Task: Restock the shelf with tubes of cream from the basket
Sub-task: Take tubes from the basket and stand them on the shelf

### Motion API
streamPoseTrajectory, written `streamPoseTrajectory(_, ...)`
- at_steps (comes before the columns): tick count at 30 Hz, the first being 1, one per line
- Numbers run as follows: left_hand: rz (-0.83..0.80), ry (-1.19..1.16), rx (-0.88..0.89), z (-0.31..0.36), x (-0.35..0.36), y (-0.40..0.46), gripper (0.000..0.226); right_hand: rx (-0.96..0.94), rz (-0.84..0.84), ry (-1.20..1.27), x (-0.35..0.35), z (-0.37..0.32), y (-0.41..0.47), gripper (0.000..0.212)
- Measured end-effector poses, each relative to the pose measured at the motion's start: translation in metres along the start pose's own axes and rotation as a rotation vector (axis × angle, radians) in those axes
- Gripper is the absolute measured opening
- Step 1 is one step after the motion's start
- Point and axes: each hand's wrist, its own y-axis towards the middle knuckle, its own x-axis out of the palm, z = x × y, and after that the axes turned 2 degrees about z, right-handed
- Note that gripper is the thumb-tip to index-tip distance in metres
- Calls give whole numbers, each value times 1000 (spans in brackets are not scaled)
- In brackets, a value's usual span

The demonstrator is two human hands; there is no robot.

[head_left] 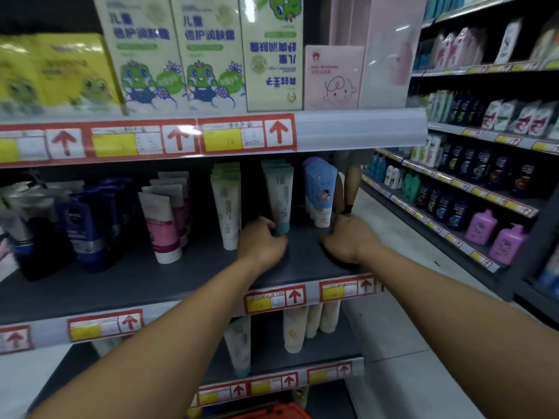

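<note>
While pink-banded white tubes (163, 228) stand at the left of the dark grey metal shelf (127, 282), the left hand (261, 240) grips the teal cap of an upright pale-green cream tube (279, 198); the right hand (348, 238) rests curled on the shelf beside blue-topped tubes (320, 192), holding nothing visible.

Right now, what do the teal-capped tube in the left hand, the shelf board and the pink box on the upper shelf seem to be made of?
Teal-capped tube: likely soft plastic, matte; flat crimped top, printed body, gripped at the cap by the left hand.
Shelf board: probably painted metal, dark grey, dull even sheen.
Pink box: looks like printed cardboard, flat faces, sharp edges.
</note>
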Motion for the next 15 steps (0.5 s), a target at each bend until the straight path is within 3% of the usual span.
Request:
streamPoseTrajectory(5, 8, -5, 47, -9, -28, -32, 44, -24, 26, 67, -3, -13, -34, 29)
streamPoseTrajectory(7, 26, 36, 108, -14, -43, -48, 44, -35, 59, 52, 0, -22, -50, 33)
streamPoseTrajectory(15, 116, 150, 224, -36, -110, -98, 41, -238, 318, 22, 6, -70, -111, 21)
